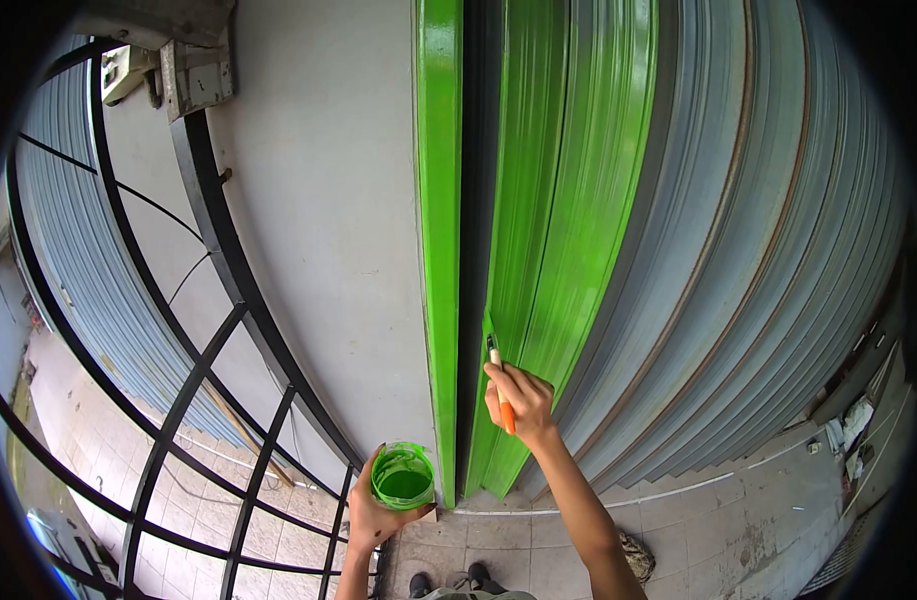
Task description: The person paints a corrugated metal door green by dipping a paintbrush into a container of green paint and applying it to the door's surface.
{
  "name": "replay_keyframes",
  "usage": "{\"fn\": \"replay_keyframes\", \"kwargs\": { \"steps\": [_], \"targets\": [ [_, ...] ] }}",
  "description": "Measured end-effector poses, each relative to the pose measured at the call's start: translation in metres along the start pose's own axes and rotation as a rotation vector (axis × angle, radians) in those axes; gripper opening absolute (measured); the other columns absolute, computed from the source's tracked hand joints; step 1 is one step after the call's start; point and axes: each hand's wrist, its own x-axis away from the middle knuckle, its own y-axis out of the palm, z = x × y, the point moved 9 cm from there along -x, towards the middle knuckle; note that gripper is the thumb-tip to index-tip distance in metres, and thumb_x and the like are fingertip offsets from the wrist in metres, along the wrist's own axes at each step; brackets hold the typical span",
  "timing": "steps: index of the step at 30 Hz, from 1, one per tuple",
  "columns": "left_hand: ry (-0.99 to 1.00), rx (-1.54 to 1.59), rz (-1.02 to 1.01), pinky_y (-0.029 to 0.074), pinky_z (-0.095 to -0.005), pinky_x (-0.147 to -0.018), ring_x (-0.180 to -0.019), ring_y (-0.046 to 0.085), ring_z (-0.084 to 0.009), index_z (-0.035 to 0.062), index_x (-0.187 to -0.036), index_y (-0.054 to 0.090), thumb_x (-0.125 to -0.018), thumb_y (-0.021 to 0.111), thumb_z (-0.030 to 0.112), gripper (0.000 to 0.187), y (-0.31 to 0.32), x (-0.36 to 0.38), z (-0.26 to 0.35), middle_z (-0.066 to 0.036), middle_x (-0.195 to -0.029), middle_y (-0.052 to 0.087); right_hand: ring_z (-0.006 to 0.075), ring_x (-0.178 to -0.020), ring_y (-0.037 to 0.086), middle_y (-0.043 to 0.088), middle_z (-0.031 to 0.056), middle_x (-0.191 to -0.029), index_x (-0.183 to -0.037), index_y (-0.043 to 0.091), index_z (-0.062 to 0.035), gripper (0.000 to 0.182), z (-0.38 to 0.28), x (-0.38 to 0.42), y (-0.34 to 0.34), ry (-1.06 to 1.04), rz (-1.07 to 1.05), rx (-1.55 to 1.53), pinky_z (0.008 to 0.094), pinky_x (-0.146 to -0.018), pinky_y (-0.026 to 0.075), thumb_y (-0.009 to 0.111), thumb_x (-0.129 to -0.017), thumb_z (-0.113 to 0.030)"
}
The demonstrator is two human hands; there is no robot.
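My right hand grips a paintbrush with a white and orange handle. The brush's green-wetted bristles touch the left edge of a green painted metal panel. Low in the view, my left hand holds a round container of green paint, its rim smeared with paint. A narrow green strip runs upright beside a dark gap, left of the panel.
Grey corrugated shutter curves away on the right. A pale wall stands left of the strip. Black metal bars cross the left side. Below are the tiled floor and my dark shoes.
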Motion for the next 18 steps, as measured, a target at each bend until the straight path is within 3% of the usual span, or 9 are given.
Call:
{"fn": "replay_keyframes", "kwargs": {
  "steps": [2, 4, 10, 13, 15, 17, 18],
  "targets": [
    [0.014, 0.010, 0.006, 0.052, -0.0345, -0.094, -0.105, 0.067, -0.0226, -0.0109, -0.134, 0.045, -0.053, 0.093, 0.023, 0.100, -0.002, 0.002, -0.002, -0.018, -0.113, 0.068, 0.0207, -0.059, 0.067, 0.070, 0.0098, -0.080, -0.095, 0.070, -0.0036, 0.024, -0.002, 0.023, 0.012, 0.052, -0.104, -0.037, 0.0277, -0.051, 0.056, 0.067, -0.070, -0.002],
    [0.024, 0.001, 0.004, 0.052, -0.0346, -0.094, -0.105, 0.067, -0.0227, -0.0109, -0.134, 0.045, -0.053, 0.093, 0.024, 0.101, -0.003, 0.000, -0.002, -0.018, -0.112, 0.068, 0.0202, -0.055, 0.065, 0.069, 0.0082, -0.075, -0.094, 0.069, -0.0038, 0.023, 0.001, 0.023, 0.013, 0.037, -0.059, -0.042, 0.0279, -0.049, 0.055, 0.067, -0.071, -0.002],
    [0.018, -0.009, 0.004, 0.052, -0.0347, -0.093, -0.105, 0.067, -0.0237, -0.0109, -0.134, 0.045, -0.052, 0.094, 0.026, 0.102, -0.005, -0.001, -0.004, -0.018, -0.112, 0.069, 0.0209, -0.055, 0.064, 0.068, 0.0085, -0.076, -0.095, 0.070, -0.0045, 0.021, 0.014, -0.122, -0.028, -0.103, 0.194, -0.013, 0.0290, -0.045, 0.050, 0.067, -0.074, -0.002],
    [0.015, 0.008, 0.005, 0.051, -0.0347, -0.094, -0.105, 0.066, -0.0224, -0.0100, -0.133, 0.046, -0.053, 0.094, 0.024, 0.100, -0.004, -0.002, -0.004, -0.017, -0.112, 0.068, 0.0241, -0.062, 0.068, 0.070, 0.0117, -0.079, -0.096, 0.071, -0.0028, 0.021, 0.009, -0.173, -0.053, -0.129, 0.303, -0.022, 0.0314, -0.054, 0.055, 0.065, -0.077, 0.001],
    [-0.009, 0.011, -0.006, 0.050, -0.0341, -0.096, -0.105, 0.065, -0.0191, -0.0083, -0.131, 0.048, -0.053, 0.094, 0.019, 0.094, -0.005, -0.002, -0.002, -0.014, -0.113, 0.067, 0.0242, -0.063, 0.069, 0.071, 0.0117, -0.079, -0.096, 0.071, -0.0027, 0.021, 0.011, -0.170, -0.046, -0.109, 0.251, -0.019, 0.0313, -0.054, 0.055, 0.064, -0.077, 0.001],
    [0.007, 0.025, 0.002, 0.051, -0.0346, -0.095, -0.105, 0.066, -0.0225, -0.0106, -0.133, 0.046, -0.053, 0.094, 0.024, 0.100, -0.007, -0.002, -0.005, -0.017, -0.113, 0.068, 0.0240, -0.063, 0.069, 0.071, 0.0119, -0.079, -0.096, 0.071, -0.0023, 0.021, 0.013, -0.144, -0.033, -0.085, 0.181, -0.019, 0.0309, -0.054, 0.055, 0.064, -0.076, 0.001],
    [0.021, 0.034, 0.004, 0.051, -0.0348, -0.094, -0.106, 0.067, -0.0241, -0.0117, -0.134, 0.044, -0.053, 0.094, 0.026, 0.103, -0.006, -0.003, -0.006, -0.019, -0.113, 0.068, 0.0205, -0.054, 0.064, 0.068, 0.0085, -0.075, -0.097, 0.071, -0.0041, 0.023, 0.017, -0.118, -0.025, -0.101, 0.187, -0.020, 0.0285, -0.047, 0.051, 0.066, -0.074, -0.002]
  ]
}}
